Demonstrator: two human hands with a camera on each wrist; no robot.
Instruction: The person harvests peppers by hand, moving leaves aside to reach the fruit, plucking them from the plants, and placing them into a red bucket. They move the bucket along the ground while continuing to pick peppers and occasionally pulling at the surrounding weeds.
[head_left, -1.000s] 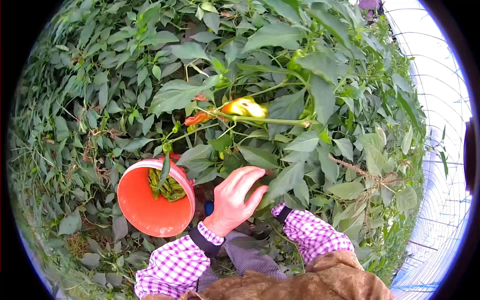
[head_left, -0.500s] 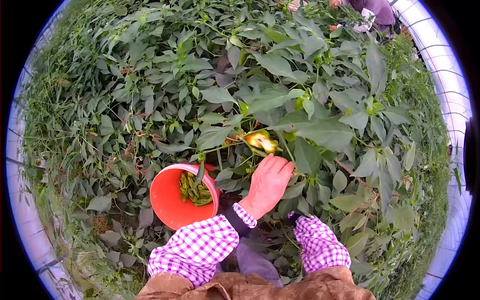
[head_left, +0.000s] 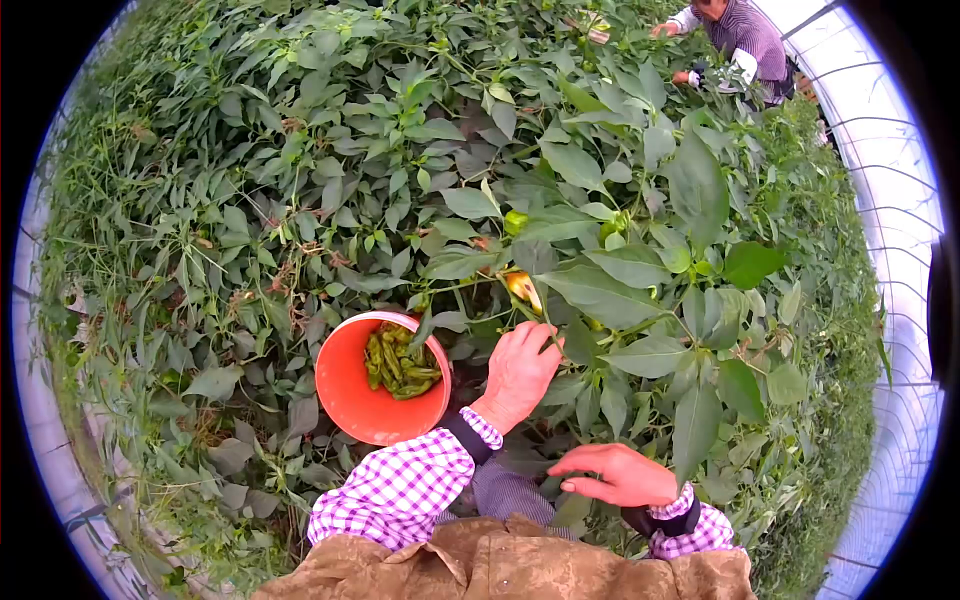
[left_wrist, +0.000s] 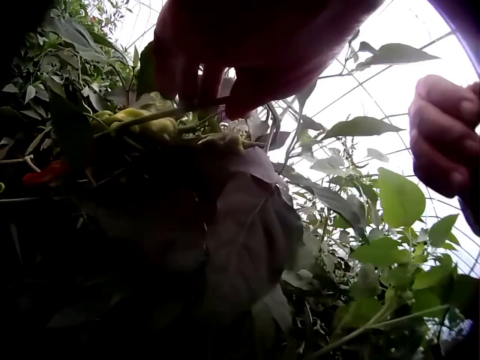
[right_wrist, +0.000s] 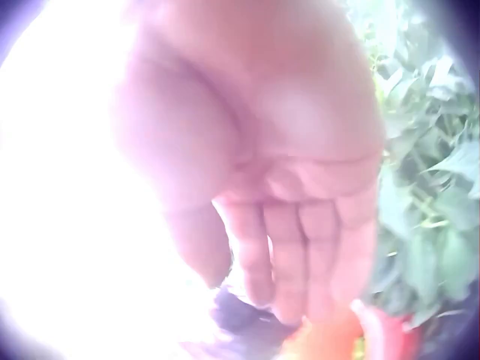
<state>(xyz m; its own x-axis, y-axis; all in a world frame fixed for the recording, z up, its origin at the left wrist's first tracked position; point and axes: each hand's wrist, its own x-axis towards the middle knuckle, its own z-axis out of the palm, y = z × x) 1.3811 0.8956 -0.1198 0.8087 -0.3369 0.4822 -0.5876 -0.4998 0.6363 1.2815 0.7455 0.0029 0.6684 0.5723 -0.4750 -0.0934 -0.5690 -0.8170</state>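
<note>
In the head view my left hand (head_left: 520,372) is at the pepper plant, just below a yellow-orange pepper (head_left: 522,288). Seen from the left wrist, the fingers of that hand (left_wrist: 247,52) pinch a green stem (left_wrist: 150,118), with pale green peppers (left_wrist: 154,127) beside it and leaves below. My right hand (head_left: 620,474) is held low at the right, in front of the body, and holds nothing. Its palm (right_wrist: 277,165) faces the right wrist camera with the fingers extended.
An orange-red bucket (head_left: 350,395) with several green peppers (head_left: 400,362) stands left of my left hand. Dense leafy plants surround both hands. Another person (head_left: 750,45) bends over the plants at the upper right, beside the netted wall (head_left: 880,180).
My right hand has come out from under the leaves into view. My left hand is on the stem near the pepper, lower in view than that pepper. More of the other person shows.
</note>
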